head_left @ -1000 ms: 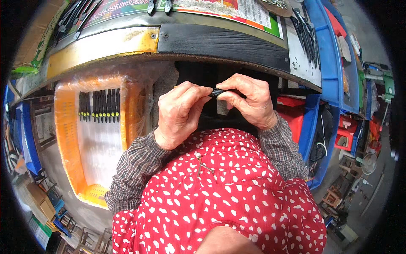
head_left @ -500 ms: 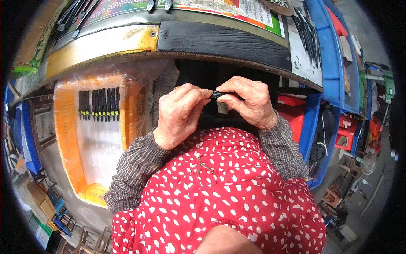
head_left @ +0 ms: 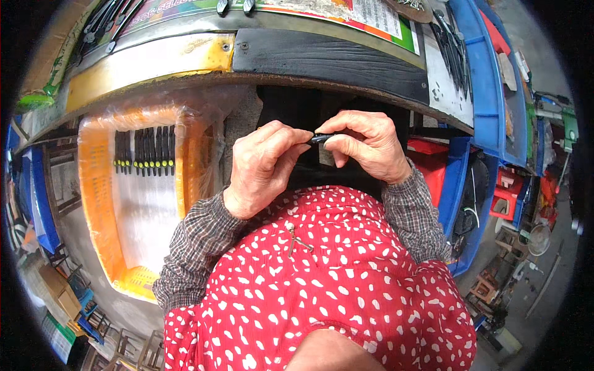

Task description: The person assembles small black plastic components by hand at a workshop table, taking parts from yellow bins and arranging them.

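Between my two hands, just below the bench edge, is a small slim black piece [head_left: 320, 139]. The fingertips of my left hand [head_left: 266, 164] pinch its left end, and the thumb and fingers of my right hand [head_left: 368, 143] close on its right part. Most of the piece is covered by fingers, so its exact kind does not show. To the left, an orange plastic crate [head_left: 99, 204] lined with clear film and a white sheet [head_left: 145, 213] holds a row of slim black parts [head_left: 148, 148] with yellow-green round spots.
Along the bench's front runs a black wooden strip [head_left: 328, 59] beside a yellow one [head_left: 148, 62]. Black slim parts [head_left: 455, 55] lie at the bench's right end. Blue bins [head_left: 486, 80] stand at the right, with a red stool [head_left: 507, 195] beyond. Two small metallic pieces [head_left: 249, 6] lie on the bench.
The fingers of my right hand have shifted slightly on the black piece, and more of its middle shows. My left hand has stayed nearly in place.
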`<action>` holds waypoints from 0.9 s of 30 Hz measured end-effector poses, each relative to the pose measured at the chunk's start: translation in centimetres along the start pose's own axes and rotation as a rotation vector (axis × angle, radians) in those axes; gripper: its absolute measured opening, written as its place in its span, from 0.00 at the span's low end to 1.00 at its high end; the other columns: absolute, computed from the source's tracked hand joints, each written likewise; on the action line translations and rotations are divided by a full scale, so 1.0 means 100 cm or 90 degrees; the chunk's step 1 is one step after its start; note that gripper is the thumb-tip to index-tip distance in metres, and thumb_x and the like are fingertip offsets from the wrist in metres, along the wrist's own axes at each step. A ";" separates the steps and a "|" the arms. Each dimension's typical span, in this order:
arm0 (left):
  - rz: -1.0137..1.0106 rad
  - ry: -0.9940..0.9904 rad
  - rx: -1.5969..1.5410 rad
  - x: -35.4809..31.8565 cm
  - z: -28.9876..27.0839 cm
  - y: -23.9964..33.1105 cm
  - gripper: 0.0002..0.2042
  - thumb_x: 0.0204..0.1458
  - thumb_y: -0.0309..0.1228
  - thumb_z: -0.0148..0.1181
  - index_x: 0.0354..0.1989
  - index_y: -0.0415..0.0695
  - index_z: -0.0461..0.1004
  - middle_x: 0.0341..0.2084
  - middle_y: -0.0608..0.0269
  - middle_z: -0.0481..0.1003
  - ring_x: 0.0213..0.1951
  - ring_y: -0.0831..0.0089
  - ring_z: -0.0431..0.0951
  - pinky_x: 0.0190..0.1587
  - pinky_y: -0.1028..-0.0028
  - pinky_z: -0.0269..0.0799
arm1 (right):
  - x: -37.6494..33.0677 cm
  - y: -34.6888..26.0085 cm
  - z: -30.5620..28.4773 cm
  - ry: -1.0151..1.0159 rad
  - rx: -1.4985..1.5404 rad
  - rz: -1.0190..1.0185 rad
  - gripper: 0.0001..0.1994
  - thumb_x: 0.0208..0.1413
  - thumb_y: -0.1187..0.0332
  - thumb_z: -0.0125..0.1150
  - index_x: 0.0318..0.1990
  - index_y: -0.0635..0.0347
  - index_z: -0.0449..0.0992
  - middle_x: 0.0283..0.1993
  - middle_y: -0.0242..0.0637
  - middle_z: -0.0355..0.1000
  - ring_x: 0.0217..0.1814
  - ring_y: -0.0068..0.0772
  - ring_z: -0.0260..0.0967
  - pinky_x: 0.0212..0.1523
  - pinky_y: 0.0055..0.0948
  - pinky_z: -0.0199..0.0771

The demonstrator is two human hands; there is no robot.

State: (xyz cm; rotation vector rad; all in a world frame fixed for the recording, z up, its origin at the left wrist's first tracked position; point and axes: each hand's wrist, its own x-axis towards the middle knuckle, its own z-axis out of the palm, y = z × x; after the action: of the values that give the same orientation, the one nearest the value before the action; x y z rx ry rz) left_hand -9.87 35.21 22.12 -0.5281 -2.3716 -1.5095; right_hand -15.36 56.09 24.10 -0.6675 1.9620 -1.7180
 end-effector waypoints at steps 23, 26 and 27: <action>-0.133 -0.025 -0.108 0.002 -0.004 -0.001 0.05 0.52 0.19 0.62 0.37 0.37 0.78 0.27 0.62 0.78 0.28 0.79 0.76 0.31 0.78 0.70 | 0.000 -0.003 0.007 0.069 -0.242 -0.171 0.11 0.50 0.76 0.68 0.41 0.63 0.77 0.30 0.37 0.72 0.27 0.29 0.71 0.27 0.26 0.70; -0.190 -0.058 -0.140 0.001 -0.006 0.001 0.05 0.54 0.21 0.62 0.38 0.37 0.78 0.27 0.65 0.79 0.28 0.83 0.74 0.32 0.80 0.69 | 0.000 -0.004 0.008 0.058 -0.240 -0.172 0.11 0.49 0.77 0.67 0.41 0.63 0.76 0.29 0.37 0.71 0.27 0.30 0.71 0.27 0.27 0.70; -0.218 -0.065 -0.166 0.000 -0.006 0.002 0.05 0.54 0.22 0.62 0.38 0.36 0.78 0.27 0.66 0.78 0.28 0.84 0.73 0.31 0.81 0.69 | 0.000 -0.004 0.009 0.051 -0.235 -0.166 0.11 0.49 0.78 0.67 0.41 0.63 0.76 0.29 0.37 0.71 0.26 0.29 0.70 0.27 0.27 0.70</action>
State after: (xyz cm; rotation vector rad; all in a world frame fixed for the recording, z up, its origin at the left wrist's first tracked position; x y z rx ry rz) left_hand -9.76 34.78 22.54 -0.2654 -2.4508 -2.0034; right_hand -14.80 55.31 24.34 -1.0363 2.3657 -1.5525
